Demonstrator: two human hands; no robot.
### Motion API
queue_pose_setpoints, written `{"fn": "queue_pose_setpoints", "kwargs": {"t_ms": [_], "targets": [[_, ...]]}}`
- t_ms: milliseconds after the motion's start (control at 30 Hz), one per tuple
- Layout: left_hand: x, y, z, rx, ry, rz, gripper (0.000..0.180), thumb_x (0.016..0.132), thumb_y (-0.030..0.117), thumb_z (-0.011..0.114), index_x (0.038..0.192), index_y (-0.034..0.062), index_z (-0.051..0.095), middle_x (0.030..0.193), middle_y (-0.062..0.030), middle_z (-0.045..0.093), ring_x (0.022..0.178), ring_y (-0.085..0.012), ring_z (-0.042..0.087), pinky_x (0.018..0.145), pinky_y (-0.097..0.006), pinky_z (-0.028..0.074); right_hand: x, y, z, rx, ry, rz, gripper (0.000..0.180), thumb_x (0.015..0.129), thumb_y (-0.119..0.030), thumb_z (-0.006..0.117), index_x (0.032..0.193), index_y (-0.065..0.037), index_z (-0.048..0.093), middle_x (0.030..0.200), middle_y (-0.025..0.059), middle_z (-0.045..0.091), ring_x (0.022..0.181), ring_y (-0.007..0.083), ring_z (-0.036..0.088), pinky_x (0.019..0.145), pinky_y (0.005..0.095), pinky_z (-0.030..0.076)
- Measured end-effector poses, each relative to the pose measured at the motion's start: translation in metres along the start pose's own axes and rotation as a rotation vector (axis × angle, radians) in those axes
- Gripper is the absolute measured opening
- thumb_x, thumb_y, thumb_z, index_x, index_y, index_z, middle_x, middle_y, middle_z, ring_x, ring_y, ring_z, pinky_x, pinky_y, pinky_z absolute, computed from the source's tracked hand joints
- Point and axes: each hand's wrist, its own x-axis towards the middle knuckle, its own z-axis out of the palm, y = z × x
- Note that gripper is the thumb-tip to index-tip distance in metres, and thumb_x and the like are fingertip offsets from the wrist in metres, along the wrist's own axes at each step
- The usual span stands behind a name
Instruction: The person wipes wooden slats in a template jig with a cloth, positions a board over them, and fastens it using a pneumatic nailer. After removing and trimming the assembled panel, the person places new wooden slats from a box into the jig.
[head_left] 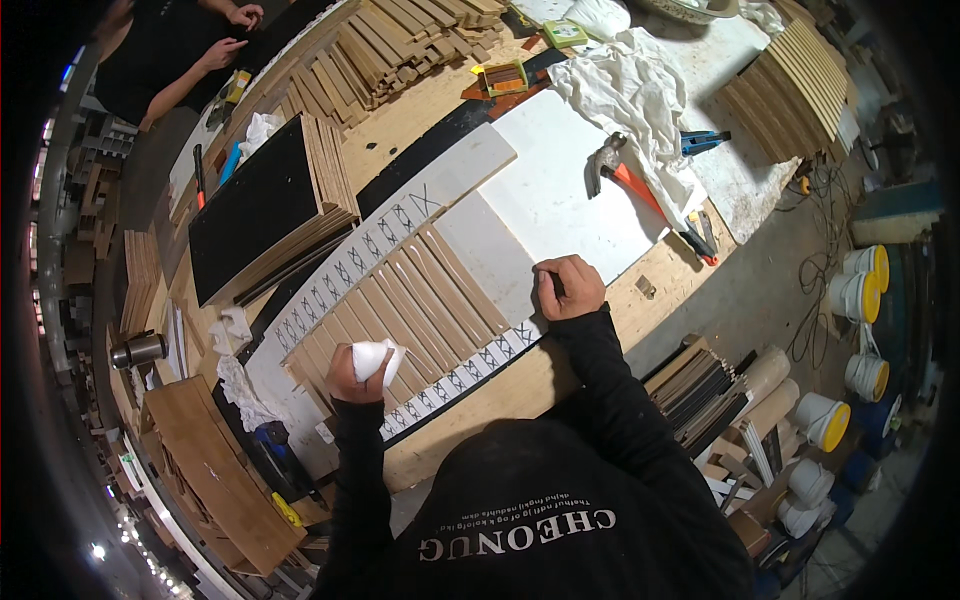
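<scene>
My left hand (357, 378) is wrapped round a white bottle (372, 358) above the wooden strips (415, 310). These lie side by side in a row, several with thin white lines of what looks like glue along them. My right hand (572, 288) is closed at the near edge of the white board (560, 200); whether its curled fingers hold anything is hidden. A curved pale panel (370, 240) marked with black crosses borders the strips on the far side. A similar marked band (475, 372) shows along their near side.
A claw hammer (635, 185) lies beside a crumpled white cloth (640, 100). Black panels (260, 210) are stacked at left, loose wood strips (380, 50) at the back. Curved boards (785, 95) stand at far right. Another person's hand (220, 53) shows at upper left. Buckets (825, 420) line the floor.
</scene>
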Motion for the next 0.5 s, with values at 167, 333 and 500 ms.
{"fn": "queue_pose_setpoints", "kwargs": {"t_ms": [167, 333, 500], "targets": [[0.016, -0.007, 0.001, 0.007, 0.053, 0.036, 0.025, 0.065, 0.014, 0.073, 0.077, 0.001, 0.055, 0.07, -0.0135, 0.056, 0.063, -0.0289, 0.057, 0.058, -0.033, 0.044, 0.0, 0.001, 0.001, 0.0, 0.014, -0.005, 0.005, 0.069, -0.003, 0.056, 0.072, -0.006, 0.059, 0.064, 0.0074, 0.055, 0.056, 0.0226, 0.054, 0.051, 0.0292, 0.042], [0.036, -0.011, -0.001, -0.031, 0.057, 0.011, 0.022, 0.071, 0.014, 0.069, 0.08, 0.0002, 0.055, 0.072, -0.0119, 0.057, 0.065, -0.0239, 0.057, 0.061, -0.031, 0.044, 0.0, 0.001, 0.001, 0.009, 0.013, 0.005, 0.006, 0.069, -0.004, 0.055, 0.072, -0.007, 0.059, 0.064, 0.0068, 0.055, 0.055, 0.0217, 0.054, 0.05, 0.0288, 0.041], [0.053, -0.014, 0.0, -0.003, 0.07, -0.008, 0.02, 0.072, 0.015, 0.068, 0.079, 0.001, 0.056, 0.073, -0.0115, 0.057, 0.066, -0.0231, 0.058, 0.061, -0.031, 0.044, 0.0, 0.0, 0.0, 0.005, -0.001, -0.005, 0.007, 0.069, -0.004, 0.055, 0.073, -0.007, 0.059, 0.064, 0.0066, 0.055, 0.055, 0.0215, 0.054, 0.05, 0.0287, 0.041]]}}
